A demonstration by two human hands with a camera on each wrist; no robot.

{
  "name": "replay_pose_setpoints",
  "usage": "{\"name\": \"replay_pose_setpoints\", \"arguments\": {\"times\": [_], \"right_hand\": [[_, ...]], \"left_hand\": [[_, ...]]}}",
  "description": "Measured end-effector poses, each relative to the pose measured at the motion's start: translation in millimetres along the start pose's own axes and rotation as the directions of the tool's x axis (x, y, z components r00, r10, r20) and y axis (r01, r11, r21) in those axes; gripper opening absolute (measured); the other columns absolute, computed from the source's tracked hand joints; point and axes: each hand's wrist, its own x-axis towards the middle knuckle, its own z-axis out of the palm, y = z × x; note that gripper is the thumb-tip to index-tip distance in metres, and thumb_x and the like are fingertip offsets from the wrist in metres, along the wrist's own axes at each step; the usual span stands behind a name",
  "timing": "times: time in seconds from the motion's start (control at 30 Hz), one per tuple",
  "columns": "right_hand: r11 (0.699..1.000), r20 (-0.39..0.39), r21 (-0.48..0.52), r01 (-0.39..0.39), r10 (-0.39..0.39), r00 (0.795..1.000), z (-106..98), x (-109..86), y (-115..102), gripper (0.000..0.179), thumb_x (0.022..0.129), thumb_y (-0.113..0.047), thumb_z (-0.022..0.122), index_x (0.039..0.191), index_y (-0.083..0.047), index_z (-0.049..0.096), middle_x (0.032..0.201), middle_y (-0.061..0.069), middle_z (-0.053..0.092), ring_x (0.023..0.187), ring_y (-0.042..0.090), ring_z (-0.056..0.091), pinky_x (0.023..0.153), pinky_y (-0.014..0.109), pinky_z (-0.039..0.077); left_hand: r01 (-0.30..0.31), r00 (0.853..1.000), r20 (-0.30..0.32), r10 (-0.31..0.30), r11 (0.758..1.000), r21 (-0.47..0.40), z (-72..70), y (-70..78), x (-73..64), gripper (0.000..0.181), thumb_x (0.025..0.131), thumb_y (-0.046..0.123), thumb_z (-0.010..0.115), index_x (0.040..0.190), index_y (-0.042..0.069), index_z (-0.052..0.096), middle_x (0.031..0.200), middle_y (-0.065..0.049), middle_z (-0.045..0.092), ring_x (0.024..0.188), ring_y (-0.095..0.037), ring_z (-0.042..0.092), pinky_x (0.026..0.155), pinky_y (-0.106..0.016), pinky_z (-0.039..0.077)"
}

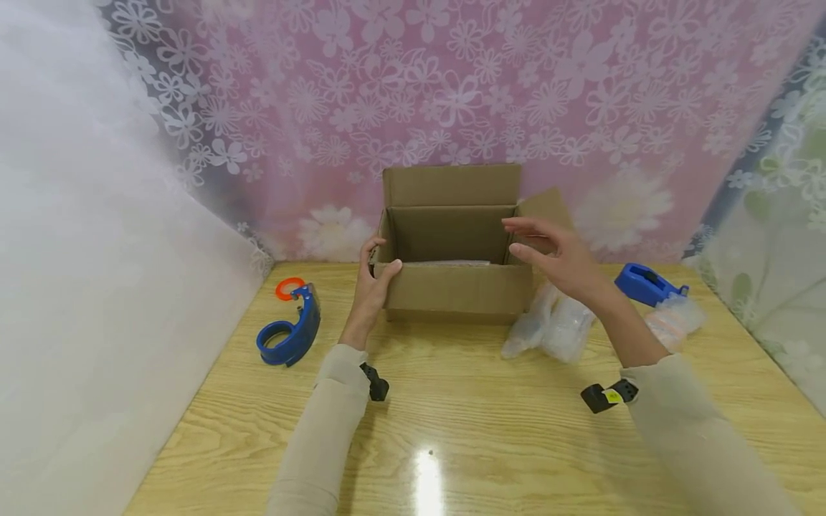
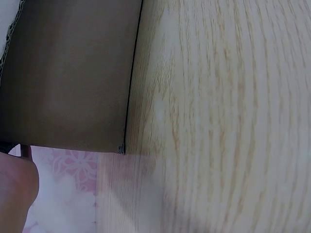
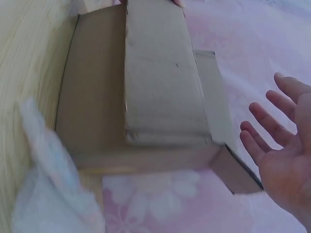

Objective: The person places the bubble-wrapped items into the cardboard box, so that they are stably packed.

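A cardboard box (image 1: 458,290) stands at the back of the table with its far flap up and its right flap folded outward. My left hand (image 1: 373,290) grips its left side, thumb on the front top corner. Part of that hand (image 2: 17,189) also shows at the box's corner in the left wrist view. Over the right flap (image 1: 548,208), my right hand (image 1: 561,258) is held in the air with fingers extended and nothing in it. Its spread fingers show beside the box in the right wrist view. Something pale (image 1: 452,263) lies inside, mostly hidden by the front wall.
Clear plastic-wrapped items (image 1: 568,330) lie against the box's right front corner. Farther right are a blue tape dispenser (image 1: 645,284) and another wrapped item (image 1: 674,320). To the left lie a second blue tape dispenser (image 1: 303,330) and an orange ring (image 1: 284,289). A floral curtain (image 1: 419,93) hangs behind.
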Motion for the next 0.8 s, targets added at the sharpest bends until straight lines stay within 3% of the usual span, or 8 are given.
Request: {"name": "replay_pose_setpoints", "arguments": {"times": [0.13,0.33,0.5,0.7,0.8], "right_hand": [[0.999,0.000,0.001,-0.049,0.049,0.999,-17.9,-12.8,0.8,0.046,0.108,-0.020,0.059,0.153,-0.016,0.052,0.152,0.008,0.053,0.129,0.010,0.056,0.100,0.016,0.043],[0.998,-0.013,0.003,-0.059,0.059,0.998,-42.0,-36.6,8.3,0.047,0.109,-0.020,0.055,0.155,-0.017,0.049,0.153,0.009,0.051,0.132,0.015,0.054,0.100,0.012,0.041],[1.000,-0.067,0.020,-0.021,0.023,0.998,-58.6,-54.7,18.5,0.046,0.110,-0.012,0.052,0.155,-0.013,0.049,0.148,0.004,0.057,0.130,0.012,0.055,0.101,0.013,0.041],[0.992,-0.115,0.123,-0.004,0.018,0.993,-76.7,-72.6,34.2,0.046,0.109,-0.003,0.049,0.155,-0.006,0.048,0.144,0.006,0.060,0.130,0.012,0.056,0.102,0.015,0.042],[0.996,-0.118,0.084,-0.028,0.038,0.992,-86.1,-82.3,44.1,0.047,0.109,-0.004,0.048,0.156,-0.007,0.047,0.144,0.003,0.061,0.128,0.008,0.058,0.100,0.014,0.042]], "left_hand": [[0.014,1.000,0.017,-0.014,1.000,-0.017,-0.5,9.9,-2.6,0.066,0.100,0.035,0.068,0.156,0.019,0.036,0.171,0.006,0.010,0.157,-0.027,0.010,0.120,-0.063,0.019],[0.017,0.999,0.032,-0.016,1.000,-0.023,-0.4,26.9,-9.4,0.066,0.101,0.030,0.067,0.156,0.013,0.034,0.172,0.000,0.009,0.157,-0.030,0.008,0.120,-0.064,0.019],[0.014,0.999,0.034,-0.013,1.000,-0.019,0.6,28.4,-10.4,0.065,0.101,0.029,0.067,0.155,0.012,0.035,0.171,0.001,0.011,0.159,-0.029,0.005,0.121,-0.064,0.015],[0.016,0.999,0.031,-0.015,0.999,-0.027,0.9,27.6,-10.5,0.065,0.101,0.029,0.067,0.155,0.012,0.035,0.171,0.001,0.012,0.159,-0.028,0.005,0.122,-0.063,0.013],[0.017,0.999,0.029,-0.016,0.999,-0.027,1.2,27.6,-10.6,0.065,0.101,0.030,0.067,0.155,0.013,0.035,0.171,0.001,0.012,0.159,-0.028,0.005,0.122,-0.063,0.013]]}}
